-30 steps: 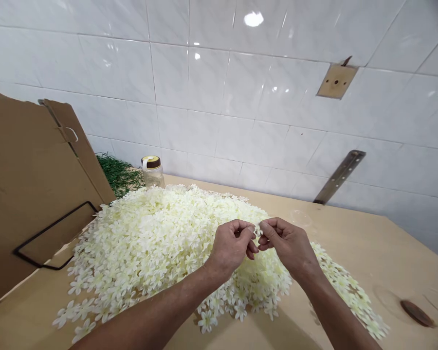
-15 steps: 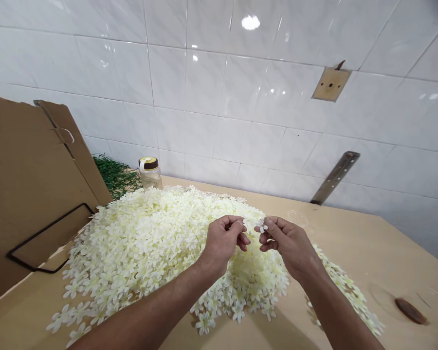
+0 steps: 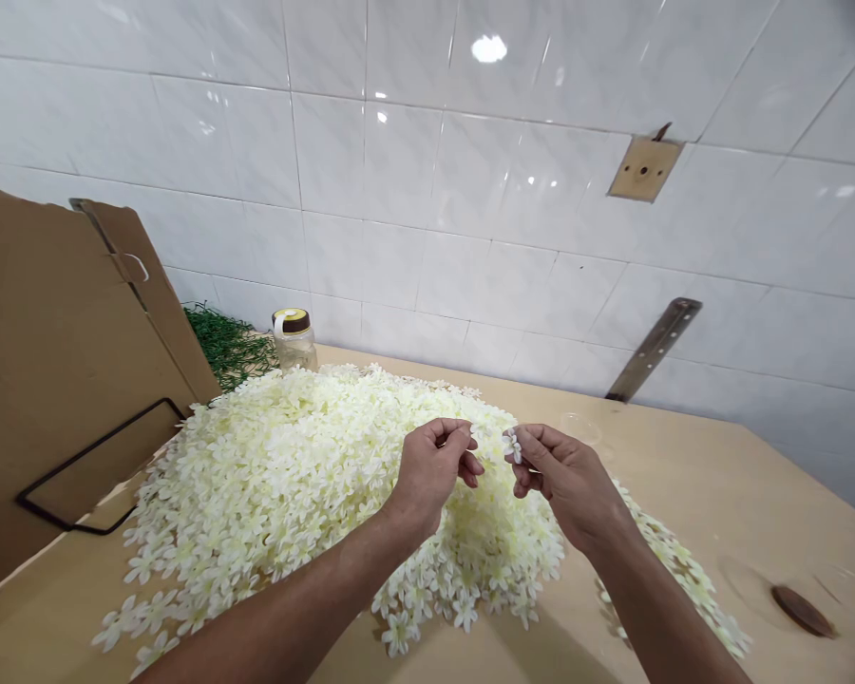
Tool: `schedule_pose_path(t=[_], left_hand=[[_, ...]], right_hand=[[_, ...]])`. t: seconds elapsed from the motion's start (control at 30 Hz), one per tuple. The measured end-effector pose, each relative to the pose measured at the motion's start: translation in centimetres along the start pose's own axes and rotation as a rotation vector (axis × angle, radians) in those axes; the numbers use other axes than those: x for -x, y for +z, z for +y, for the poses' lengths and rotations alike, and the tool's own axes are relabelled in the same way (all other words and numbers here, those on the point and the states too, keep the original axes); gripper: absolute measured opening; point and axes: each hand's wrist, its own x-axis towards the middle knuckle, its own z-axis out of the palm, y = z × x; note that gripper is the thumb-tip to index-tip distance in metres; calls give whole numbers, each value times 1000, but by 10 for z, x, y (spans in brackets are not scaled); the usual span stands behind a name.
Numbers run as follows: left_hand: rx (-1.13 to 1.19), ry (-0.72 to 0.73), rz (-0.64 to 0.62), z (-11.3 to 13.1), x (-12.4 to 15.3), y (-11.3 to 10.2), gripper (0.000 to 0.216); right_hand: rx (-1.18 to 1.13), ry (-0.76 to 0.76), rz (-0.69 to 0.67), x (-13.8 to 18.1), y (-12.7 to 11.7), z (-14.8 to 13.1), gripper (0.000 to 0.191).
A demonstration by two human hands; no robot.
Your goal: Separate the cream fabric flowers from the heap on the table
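Observation:
A large heap of white artificial flowers [image 3: 292,475] with pale yellow centres covers the table's middle. Above its right side, my right hand [image 3: 566,475] pinches a small white flower [image 3: 512,445] between thumb and forefinger. My left hand [image 3: 434,470] is a short gap to the left, thumb and forefinger pressed together. Whatever lies at those fingertips is too small to make out against the heap. A strip of more flowers [image 3: 674,560] lies on the table right of the heap, partly hidden by my right forearm.
A cardboard box [image 3: 64,380] with a black wire frame [image 3: 100,442] stands at the left. Behind the heap are green artificial stems [image 3: 228,342] and a lidded jar [image 3: 294,340]. On the right lie a brown oval piece [image 3: 803,610] and a metal bracket [image 3: 654,350] against the wall.
My hands have drawn slightly apart, the left moving a little to the left. The flower in my right fingers has turned and shows more clearly.

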Motion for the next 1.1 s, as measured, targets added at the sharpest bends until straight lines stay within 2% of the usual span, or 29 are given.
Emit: schedule_pose_path(t=[0.13, 0.23, 0.37, 0.5, 0.57, 0.83, 1.1], left_hand=[[3, 4, 10, 2, 1, 1, 11], [-10, 15, 12, 2, 1, 1, 12], [-68, 38, -8, 0, 1, 1, 12], [-134, 48, -54, -7, 5, 3, 17], [-150, 66, -77, -12, 6, 3, 19], [-191, 89, -127, -15, 10, 4, 17], [-185, 83, -140, -14, 10, 5, 19]], right_hand=[[35, -15, 4, -1, 0, 1, 37], [203, -76, 34, 0, 1, 2, 36], [479, -208, 158, 2, 7, 6, 34], [559, -400, 232, 4, 10, 15, 30], [588, -430, 236, 4, 10, 18, 28], [534, -231, 210, 5, 11, 5, 31], [505, -181, 156, 7, 11, 6, 37]])
